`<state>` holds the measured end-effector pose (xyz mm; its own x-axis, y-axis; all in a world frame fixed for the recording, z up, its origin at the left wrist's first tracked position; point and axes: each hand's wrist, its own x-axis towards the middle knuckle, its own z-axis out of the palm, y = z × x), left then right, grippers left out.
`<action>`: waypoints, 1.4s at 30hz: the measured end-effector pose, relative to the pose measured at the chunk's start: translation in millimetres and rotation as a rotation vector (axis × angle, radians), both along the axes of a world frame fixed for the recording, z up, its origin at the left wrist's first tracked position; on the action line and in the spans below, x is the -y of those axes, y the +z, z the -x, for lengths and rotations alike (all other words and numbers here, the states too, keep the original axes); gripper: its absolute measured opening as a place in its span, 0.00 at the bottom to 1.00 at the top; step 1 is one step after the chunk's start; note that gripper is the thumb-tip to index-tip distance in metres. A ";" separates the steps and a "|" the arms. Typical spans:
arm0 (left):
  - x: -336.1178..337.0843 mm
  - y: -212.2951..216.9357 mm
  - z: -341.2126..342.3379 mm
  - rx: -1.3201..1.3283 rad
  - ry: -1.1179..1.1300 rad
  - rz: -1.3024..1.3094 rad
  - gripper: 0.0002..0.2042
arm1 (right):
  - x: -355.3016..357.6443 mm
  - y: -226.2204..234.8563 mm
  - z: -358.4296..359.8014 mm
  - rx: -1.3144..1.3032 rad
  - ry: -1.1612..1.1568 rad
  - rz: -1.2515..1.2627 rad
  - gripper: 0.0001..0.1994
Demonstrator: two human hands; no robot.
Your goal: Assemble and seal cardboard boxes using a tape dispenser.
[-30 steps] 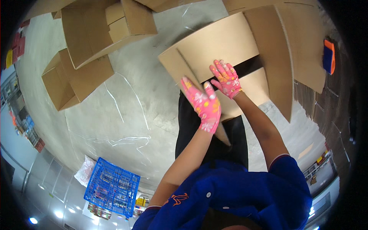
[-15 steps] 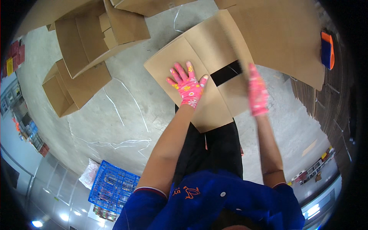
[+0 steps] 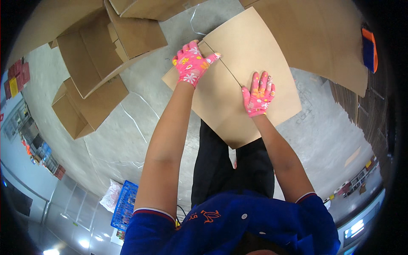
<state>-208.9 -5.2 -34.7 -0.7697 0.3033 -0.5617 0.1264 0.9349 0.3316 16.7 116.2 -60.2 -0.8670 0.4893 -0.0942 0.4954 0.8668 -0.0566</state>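
A brown cardboard box (image 3: 238, 46) stands in front of my legs, its top flaps folded flat so they meet along a thin seam. My left hand (image 3: 191, 64), in a pink flowered glove, rests at the far left edge of the box top. Its fingertips reach to that edge, and the thumb stretches toward the seam. On the flap right of the seam lies my right hand (image 3: 259, 95), in a matching glove, palm down with fingers stretched. Nothing is held in either hand. The box's sides and inside are hidden.
Open cardboard boxes (image 3: 138, 36) stand at the far left. A large cardboard surface (image 3: 314, 38) fills the far right, with an orange and dark-blue object (image 3: 369, 50) on it. Stacked flat cardboard (image 3: 355, 102) lies at right. A blue crate (image 3: 124, 205) and white straps (image 3: 134, 121) are left.
My right hand has moved left onto the box and pressed the right flap down, covering the dark gap. My left hand has slid farther away and left, to the box edge.
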 end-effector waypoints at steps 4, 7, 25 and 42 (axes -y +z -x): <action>-3.2 -0.8 0.4 0.004 0.013 -0.014 0.46 | 0.1 3.6 1.2 -0.010 -0.003 -0.005 0.34; 2.0 -0.8 0.7 0.012 0.025 -0.053 0.45 | 0.2 16.9 20.3 -0.047 0.018 -0.007 0.31; 13.4 0.5 -9.0 -0.022 0.102 -0.184 0.42 | -38.8 2.6 204.3 -0.217 0.629 0.150 0.15; 9.4 -11.8 -13.7 -0.129 0.128 -0.172 0.28 | -36.8 5.1 197.1 -0.214 0.691 0.095 0.14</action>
